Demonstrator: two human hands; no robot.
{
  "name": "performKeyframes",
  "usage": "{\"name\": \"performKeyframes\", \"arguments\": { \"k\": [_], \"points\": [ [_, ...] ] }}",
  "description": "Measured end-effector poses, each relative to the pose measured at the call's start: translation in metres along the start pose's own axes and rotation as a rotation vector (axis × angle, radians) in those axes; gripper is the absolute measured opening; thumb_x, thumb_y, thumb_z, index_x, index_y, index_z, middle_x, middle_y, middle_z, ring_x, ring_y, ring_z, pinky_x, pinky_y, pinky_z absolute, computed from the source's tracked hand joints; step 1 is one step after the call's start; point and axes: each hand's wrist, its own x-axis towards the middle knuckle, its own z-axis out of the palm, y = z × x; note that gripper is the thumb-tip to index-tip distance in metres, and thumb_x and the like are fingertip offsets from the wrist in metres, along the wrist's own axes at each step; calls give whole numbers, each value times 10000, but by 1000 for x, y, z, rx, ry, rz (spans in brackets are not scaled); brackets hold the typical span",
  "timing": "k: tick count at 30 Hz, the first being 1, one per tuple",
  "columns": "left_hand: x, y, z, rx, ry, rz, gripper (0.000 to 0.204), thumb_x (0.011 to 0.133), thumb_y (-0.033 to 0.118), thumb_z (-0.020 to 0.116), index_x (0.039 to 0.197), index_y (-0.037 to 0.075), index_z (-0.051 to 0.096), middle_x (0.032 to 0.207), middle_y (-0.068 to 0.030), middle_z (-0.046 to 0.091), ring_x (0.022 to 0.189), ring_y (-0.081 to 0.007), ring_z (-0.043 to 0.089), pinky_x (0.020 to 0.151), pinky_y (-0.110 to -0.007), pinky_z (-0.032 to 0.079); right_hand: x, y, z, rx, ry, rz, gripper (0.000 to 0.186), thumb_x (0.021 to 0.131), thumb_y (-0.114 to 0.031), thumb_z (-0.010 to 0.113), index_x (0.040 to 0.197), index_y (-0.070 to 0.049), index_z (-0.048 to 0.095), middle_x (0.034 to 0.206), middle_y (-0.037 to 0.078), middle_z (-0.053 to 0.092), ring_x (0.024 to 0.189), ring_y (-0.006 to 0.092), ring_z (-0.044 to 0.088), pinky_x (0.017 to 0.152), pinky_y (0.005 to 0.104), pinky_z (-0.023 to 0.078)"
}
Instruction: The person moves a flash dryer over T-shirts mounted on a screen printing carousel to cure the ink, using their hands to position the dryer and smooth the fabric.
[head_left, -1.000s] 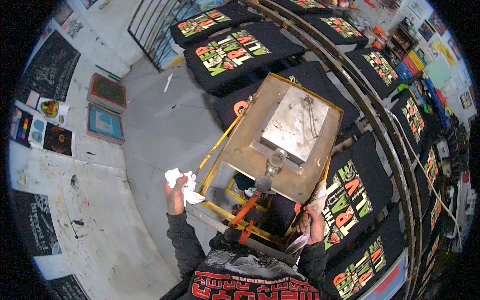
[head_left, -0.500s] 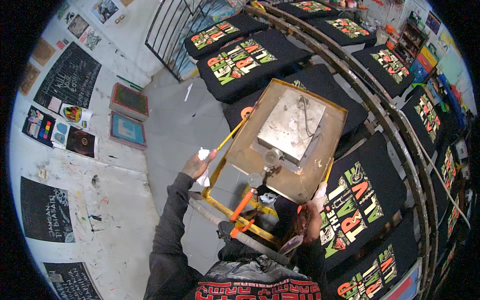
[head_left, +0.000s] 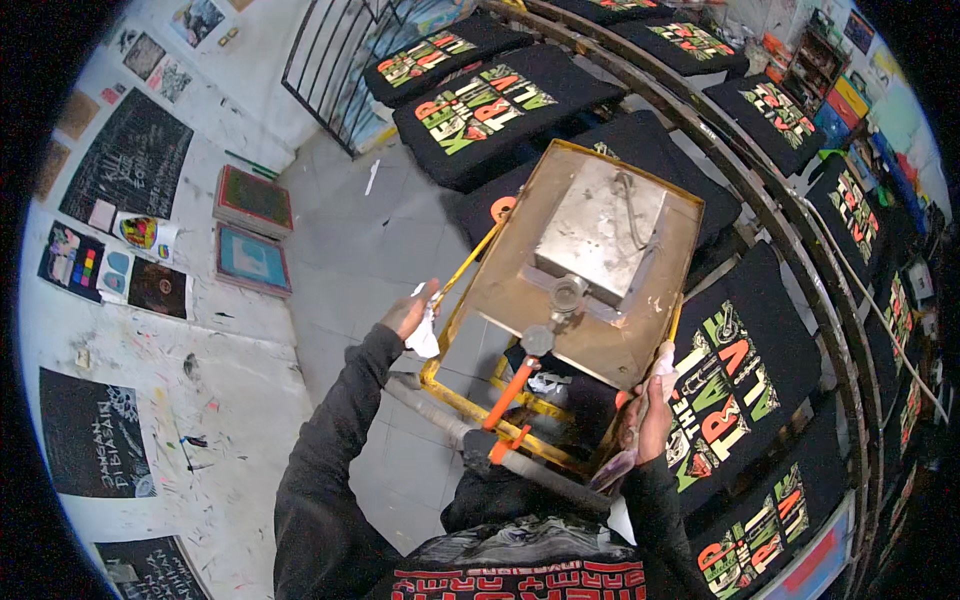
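Observation:
A flat brown metal heater panel (head_left: 505, 290) with a silver box (head_left: 600, 235) on top sits tilted in front of me on a yellow wheeled-looking frame (head_left: 440, 385). My left hand (head_left: 403, 316) is closed at the frame's left bar, a white cloth (head_left: 424, 338) bunched in it. At the right bar, my right hand (head_left: 650, 425) is closed beside another white wrap (head_left: 665, 358); its fingertips are partly hidden. An orange handle (head_left: 508, 395) rises between my hands from a grey padded bar (head_left: 540, 468). The panel overhangs a black shirt, partly covering it.
Black printed shirts (head_left: 740, 375) lie on several platens along a curved dark rail (head_left: 760, 200) at the right. A black metal gate (head_left: 325, 80) stands at the far left. Framed screens (head_left: 253, 260) lean against the white wall (head_left: 90, 340). Grey tiled floor (head_left: 335, 230) lies between.
The heater panel and frame have shifted slightly right and away from me. Both hands moved along with them, the right one a little further right.

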Motion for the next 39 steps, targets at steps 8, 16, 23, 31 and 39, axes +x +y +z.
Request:
{"name": "performKeyframes", "arguments": {
  "k": [8,16,23,31,39],
  "points": [
    [-23,19,-10,156,-15,257,718,841,702,462,783,-6,568,651,-73,530,647,-167,500,653,-346,431,-10,19,8,-164,158,-327,410,916,-499,503,817,-101,501,514,4,445,328,114,387,278,260,280],
    [-14,-4,-45,-36,-274,292,634,877,608,496,897,-16,610,760,-47,600,739,-135,553,706,-315,457,-44,84,7,-326,329,-405,402,919,-473,494,898,-75,544,551,27,464,389,116,410,328,272,301],
    [-46,-51,-80,-321,-259,300,474,915,459,538,900,-12,590,750,-20,578,738,-113,538,711,-292,449,-90,99,44,-516,252,-391,486,822,-255,673,1159,61,524,911,65,618,746,160,571,684,308,468],
    [-114,-115,-132,-447,54,91,518,907,507,545,983,-5,578,852,11,506,821,-92,461,759,-255,399,-62,69,113,-682,-6,-400,472,812,-97,627,1227,78,488,1068,113,624,936,208,583,864,326,443],
    [-91,-93,-171,-407,252,1,427,905,482,555,811,66,547,758,34,482,737,-82,426,681,-240,367,4,15,198,-680,-179,-557,297,830,-128,613,1079,27,560,752,31,597,593,96,509,549,263,412]
  ]
}}
